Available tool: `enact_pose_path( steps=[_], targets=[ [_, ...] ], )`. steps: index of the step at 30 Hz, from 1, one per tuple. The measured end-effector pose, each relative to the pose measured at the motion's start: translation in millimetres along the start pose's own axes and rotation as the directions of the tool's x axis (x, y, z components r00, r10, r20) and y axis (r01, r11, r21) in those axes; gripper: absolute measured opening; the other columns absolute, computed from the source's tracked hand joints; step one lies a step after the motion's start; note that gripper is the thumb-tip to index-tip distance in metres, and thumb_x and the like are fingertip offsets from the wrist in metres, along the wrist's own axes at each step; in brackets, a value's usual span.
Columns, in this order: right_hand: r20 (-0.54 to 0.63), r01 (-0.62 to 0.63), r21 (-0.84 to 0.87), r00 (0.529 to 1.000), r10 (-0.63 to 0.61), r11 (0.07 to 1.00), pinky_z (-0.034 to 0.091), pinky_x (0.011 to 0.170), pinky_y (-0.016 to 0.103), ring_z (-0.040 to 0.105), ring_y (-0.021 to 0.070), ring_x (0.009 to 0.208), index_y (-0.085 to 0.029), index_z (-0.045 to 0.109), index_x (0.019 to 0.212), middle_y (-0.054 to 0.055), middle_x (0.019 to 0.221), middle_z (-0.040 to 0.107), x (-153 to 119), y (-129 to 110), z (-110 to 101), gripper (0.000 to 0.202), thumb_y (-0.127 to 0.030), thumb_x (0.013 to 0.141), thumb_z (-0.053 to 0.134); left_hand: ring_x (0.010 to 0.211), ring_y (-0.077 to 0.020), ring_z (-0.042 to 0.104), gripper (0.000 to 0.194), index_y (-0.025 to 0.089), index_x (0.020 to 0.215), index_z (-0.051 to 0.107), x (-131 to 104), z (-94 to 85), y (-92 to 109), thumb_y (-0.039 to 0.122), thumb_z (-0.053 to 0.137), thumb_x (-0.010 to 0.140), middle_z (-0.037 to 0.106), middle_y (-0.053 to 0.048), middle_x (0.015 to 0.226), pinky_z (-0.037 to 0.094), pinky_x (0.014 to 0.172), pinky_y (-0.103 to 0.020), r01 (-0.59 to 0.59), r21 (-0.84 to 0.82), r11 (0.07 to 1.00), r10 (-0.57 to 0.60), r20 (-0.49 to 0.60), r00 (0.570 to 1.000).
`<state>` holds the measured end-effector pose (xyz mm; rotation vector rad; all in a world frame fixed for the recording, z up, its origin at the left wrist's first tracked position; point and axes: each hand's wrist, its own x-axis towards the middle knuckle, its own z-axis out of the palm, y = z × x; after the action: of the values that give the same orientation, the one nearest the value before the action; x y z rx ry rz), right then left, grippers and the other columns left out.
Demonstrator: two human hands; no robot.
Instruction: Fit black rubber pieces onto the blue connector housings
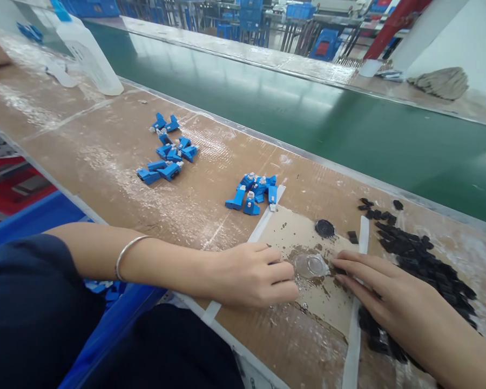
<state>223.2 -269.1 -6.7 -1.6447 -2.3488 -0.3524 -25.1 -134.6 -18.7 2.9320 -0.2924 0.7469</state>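
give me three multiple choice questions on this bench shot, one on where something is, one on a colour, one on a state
1. Where does the pile of small black parts lie?
A. by the right hand
B. on the green conveyor belt
C. beside the plastic bottle

2. What colour are the two groups of small connectors on the bench?
A. red
B. blue
C. yellow

3. How do the hands stand at the small clear dish?
A. both lifted high above it
B. left hand and right hand resting on the bench, fingertips at either side of it
C. one hand covering it wholly

Answers:
1. A, the black pile spreads beside and under the right hand.
2. B, both groups are bright blue with pale tips.
3. B, both hands lie low on the cardboard patch with the dish between their fingertips.
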Motion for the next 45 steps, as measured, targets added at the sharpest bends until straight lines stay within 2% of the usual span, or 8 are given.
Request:
enact_pose_path(
  steps=[4,7,11,20,23,30,39,45],
  targets=[
    [0.002,-0.073,0.115,0.997,0.073,0.991,0.062,0.066,0.024,0.076,0.0162,0.080,-0.019,0.073,0.101,0.006,0.100,0.075,2.2,0.0,-6.3,0.038,-0.035,0.108,0.039,0.070,-0.0145,0.054,0.023,0.017,0.083,0.059,5.2,-3.8,-14.6,0.022,0.048,0.102,0.063,-0.002,0.075,0.043,0.068,-0.030,0.285,-0.434,0.855,-0.290,0.056,0.955],
    [0.005,-0.155,0.199,0.988,0.157,0.968,0.057,0.056,0.019,0.074,0.0124,0.071,-0.024,0.073,0.098,0.003,0.100,0.074,3.4,1.1,-12.8,0.037,-0.043,0.107,0.043,0.067,-0.0117,0.055,0.022,0.019,0.082,0.056,14.6,-11.8,-23.0,0.031,0.051,0.099,0.061,0.001,0.072,0.043,0.063,-0.026,0.557,-0.770,0.311,-0.552,0.330,0.765],
    [0.052,-0.252,0.332,0.967,0.248,0.909,0.058,0.059,0.018,0.075,0.0134,0.072,-0.027,0.074,0.093,0.001,0.100,0.075,4.0,1.9,-14.2,0.032,-0.049,0.102,0.052,0.061,-0.0105,0.055,0.032,0.018,0.079,0.057,24.9,-15.4,-28.6,0.047,0.067,0.088,0.063,0.000,0.076,0.032,0.045,-0.022,0.531,-0.775,-0.342,-0.546,0.624,0.559],
    [0.098,-0.350,0.421,0.935,0.342,0.837,0.060,0.061,0.018,0.076,0.0153,0.077,-0.031,0.075,0.100,-0.001,0.099,0.078,-0.5,1.0,-4.6,0.024,-0.049,0.097,0.061,0.064,-0.0077,0.048,0.026,0.014,0.077,0.070,23.1,-9.4,-30.6,0.038,0.077,0.083,0.067,-0.005,0.092,0.036,0.057,-0.023,0.385,-0.720,-0.577,-0.545,0.691,0.474],
    [0.126,-0.348,0.388,0.937,0.325,0.854,0.060,0.063,0.017,0.075,0.0134,0.078,-0.033,0.071,0.112,-0.002,0.103,0.076,-6.7,4.9,-5.3,0.023,-0.048,0.098,0.062,0.079,-0.0127,0.056,0.027,0.015,0.078,0.070,21.3,-7.7,-35.7,0.041,0.073,0.087,0.068,-0.007,0.101,0.043,0.066,-0.026,0.427,-0.766,-0.480,-0.578,0.643,0.503],
    [0.016,-0.255,0.300,0.965,0.262,0.919,0.060,0.082,0.019,0.074,0.0148,0.100,-0.033,0.066,0.118,-0.002,0.114,0.074,0.2,-7.4,-14.5,0.023,-0.048,0.104,0.053,0.104,-0.0158,0.061,0.016,0.018,0.083,0.066,22.1,-17.8,-41.6,0.027,0.062,0.095,0.067,-0.004,0.104,0.044,0.102,-0.032,0.552,-0.798,0.241,-0.600,0.325,0.731],
    [0.010,-0.177,0.259,0.984,0.181,0.950,0.059,0.084,0.018,0.072,0.0146,0.108,-0.029,0.060,0.128,0.002,0.123,0.071,2.0,-24.2,-13.9,0.026,-0.041,0.105,0.053,0.053,-0.0108,0.044,0.019,0.021,0.090,0.057,19.1,-10.5,-38.4,0.038,0.054,0.098,0.044,0.007,0.058,0.036,0.053,-0.024,0.542,-0.829,0.137,-0.638,0.345,0.689],
    [-0.015,-0.122,0.249,0.991,0.130,0.961,0.058,0.092,0.028,0.071,0.0190,0.106,-0.026,0.056,0.131,0.006,0.120,0.070,5.6,-26.9,-9.9,0.027,-0.034,0.106,0.050,0.077,-0.0186,0.054,0.024,0.018,0.081,0.064,10.5,-28.4,-38.1,0.024,0.051,0.099,0.065,-0.006,0.080,0.039,0.071,-0.032,0.438,-0.227,0.870,-0.392,0.223,0.893]
  ],
)
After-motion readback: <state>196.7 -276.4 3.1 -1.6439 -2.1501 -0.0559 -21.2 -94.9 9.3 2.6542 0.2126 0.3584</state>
